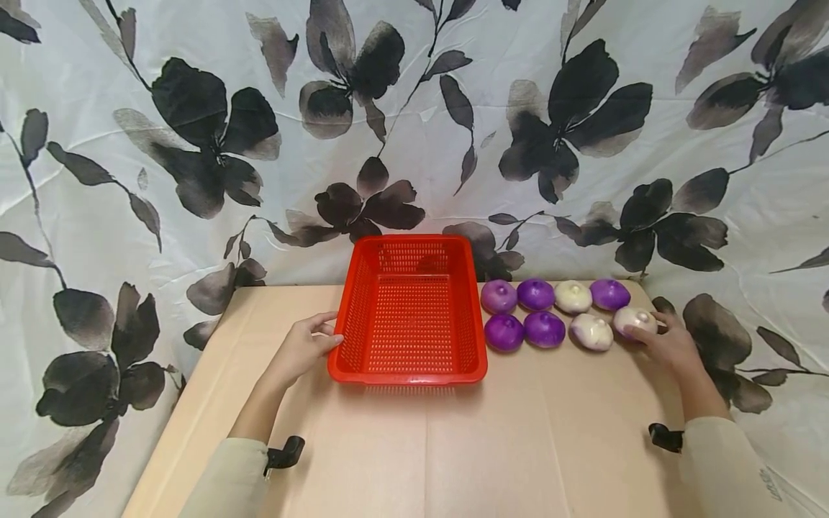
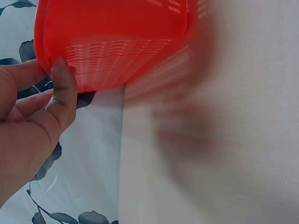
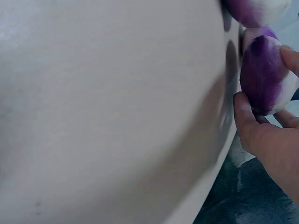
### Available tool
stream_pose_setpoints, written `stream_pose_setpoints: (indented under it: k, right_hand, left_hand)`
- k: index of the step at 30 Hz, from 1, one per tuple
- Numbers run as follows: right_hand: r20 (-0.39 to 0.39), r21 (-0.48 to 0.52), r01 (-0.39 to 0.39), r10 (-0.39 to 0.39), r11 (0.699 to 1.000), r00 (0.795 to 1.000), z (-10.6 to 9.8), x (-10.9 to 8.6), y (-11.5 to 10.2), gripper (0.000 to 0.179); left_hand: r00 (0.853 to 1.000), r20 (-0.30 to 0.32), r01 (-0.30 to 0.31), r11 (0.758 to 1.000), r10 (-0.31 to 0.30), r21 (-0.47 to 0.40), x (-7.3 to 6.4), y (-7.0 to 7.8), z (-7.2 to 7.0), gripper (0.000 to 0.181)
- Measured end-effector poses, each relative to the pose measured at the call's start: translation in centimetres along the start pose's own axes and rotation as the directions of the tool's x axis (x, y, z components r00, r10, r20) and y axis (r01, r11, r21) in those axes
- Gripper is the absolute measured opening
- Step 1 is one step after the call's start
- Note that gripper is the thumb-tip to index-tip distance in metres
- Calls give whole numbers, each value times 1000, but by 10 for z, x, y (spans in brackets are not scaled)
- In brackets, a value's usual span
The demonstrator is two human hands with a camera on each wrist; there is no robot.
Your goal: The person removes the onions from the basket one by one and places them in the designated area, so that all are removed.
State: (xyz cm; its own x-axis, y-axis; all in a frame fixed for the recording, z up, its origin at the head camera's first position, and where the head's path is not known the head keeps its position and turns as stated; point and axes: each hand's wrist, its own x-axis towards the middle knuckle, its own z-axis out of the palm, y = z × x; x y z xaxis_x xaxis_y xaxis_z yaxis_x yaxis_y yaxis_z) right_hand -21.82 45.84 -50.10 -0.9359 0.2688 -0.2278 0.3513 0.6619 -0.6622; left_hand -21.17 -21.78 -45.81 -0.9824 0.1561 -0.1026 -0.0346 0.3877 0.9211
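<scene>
A red plastic basket (image 1: 414,380) with slotted walls stands at the back middle of the table, and nothing lies in it. My left hand (image 1: 304,349) pinches its left rim; in the left wrist view the thumb and fingers (image 2: 63,88) of that hand grip the basket's edge. At the right end of the front row, my right hand (image 1: 670,344) holds a purple-and-white turnip (image 1: 633,321). The right wrist view shows this turnip (image 3: 264,77) between thumb and fingers, purple on one side and white on the other. Whether it touches the table cannot be told.
Several more turnips stand in two rows right of the basket, some purple side up (image 1: 544,329), others pale side up (image 1: 591,332). The pale wooden table (image 1: 427,446) ends at the back against a white cloth (image 1: 453,201) with dark flowers.
</scene>
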Motion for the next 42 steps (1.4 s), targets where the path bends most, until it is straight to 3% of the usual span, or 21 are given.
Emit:
stream_pose_setpoints:
  k: [8, 20, 42]
  right_hand:
    - [14, 36, 2, -3, 999, 1000, 7, 2, 6, 97]
    - [54, 96, -89, 84, 991, 995, 8, 3, 6, 103]
    - [70, 130, -33, 24, 991, 997, 10, -1, 6, 99]
  left_hand:
    - [1000, -8, 13, 1000, -13, 14, 0, -2, 0, 58]
    - [1000, 5, 10, 1000, -10, 4, 2, 0, 0, 60]
    - [1000, -5, 19, 1000, -19, 4, 1, -3, 0, 59]
